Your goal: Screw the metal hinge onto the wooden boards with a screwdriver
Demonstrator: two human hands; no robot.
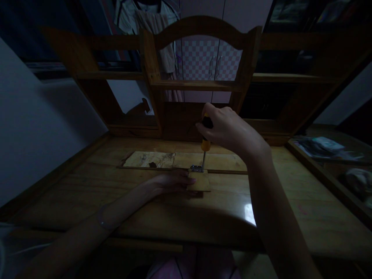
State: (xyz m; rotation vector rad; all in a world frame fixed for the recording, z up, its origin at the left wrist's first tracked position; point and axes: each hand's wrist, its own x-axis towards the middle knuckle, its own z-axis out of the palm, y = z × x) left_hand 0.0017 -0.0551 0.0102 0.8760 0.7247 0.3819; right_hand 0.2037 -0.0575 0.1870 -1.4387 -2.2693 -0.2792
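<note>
My right hand (223, 126) is closed around the yellow and black handle of a screwdriver (206, 145), held upright. Its shaft runs down to a small metal hinge (197, 168). The hinge sits between a long wooden strip (221, 161) and a small square wooden board (199, 182). With its fingers at the left side and underneath, my left hand (177, 180) grips the small board, the thumb on top. The strip's left part has a pale, torn, stained surface. The screw under the tip is too small to make out.
Everything lies on a wooden desktop (145, 211) with a raised edge at the left. A wooden shelf unit (197, 85) stands along the back. Beyond it are hanging clothes (165, 42) and a checkered cabinet (200, 62). At the right is a tray-like surface with plastic-wrapped items (328, 145).
</note>
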